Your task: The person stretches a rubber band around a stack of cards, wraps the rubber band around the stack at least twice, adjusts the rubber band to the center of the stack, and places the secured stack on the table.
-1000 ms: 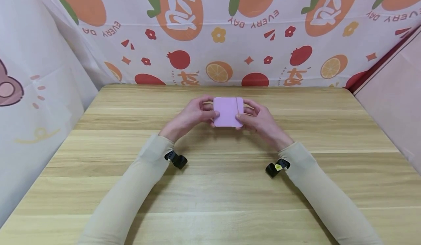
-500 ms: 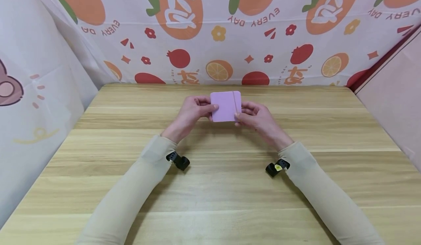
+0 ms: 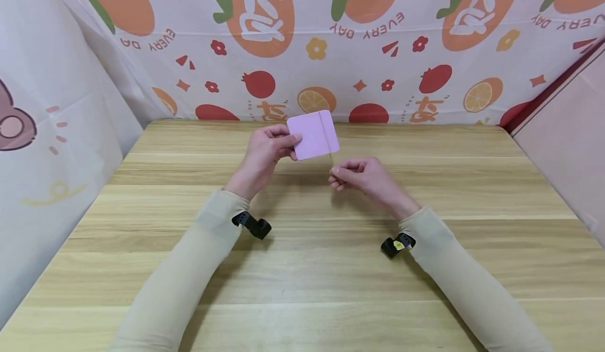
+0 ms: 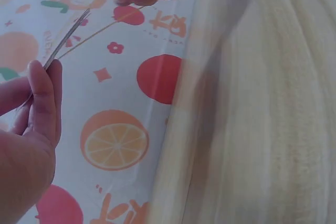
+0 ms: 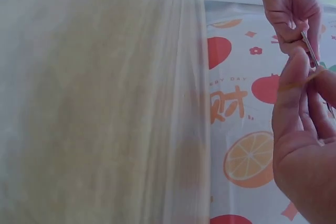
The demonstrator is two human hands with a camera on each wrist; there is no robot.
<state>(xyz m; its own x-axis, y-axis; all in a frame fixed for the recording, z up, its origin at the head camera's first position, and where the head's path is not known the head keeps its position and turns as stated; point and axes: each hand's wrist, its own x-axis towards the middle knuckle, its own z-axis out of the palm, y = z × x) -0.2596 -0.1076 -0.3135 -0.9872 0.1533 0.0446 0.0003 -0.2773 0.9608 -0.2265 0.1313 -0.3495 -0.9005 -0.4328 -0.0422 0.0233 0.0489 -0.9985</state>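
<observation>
Pinching the left edge of a purple square (image 3: 308, 137), thumb on its face, the left hand (image 3: 263, 149) holds it tilted above the far part of the tabletop (image 3: 302, 278). A thin tan band (image 3: 325, 134) runs across the square near its right edge, then extends past the lower edge to the right hand (image 3: 366, 177), which grips it between thumb and fingers, apart from the square (both wrist views show the square nearly edge-on). Pale sleeves (image 3: 184, 273) cover the arms. Beyond the tabletop hangs a white cloth (image 3: 302, 26) printed with fruit.
</observation>
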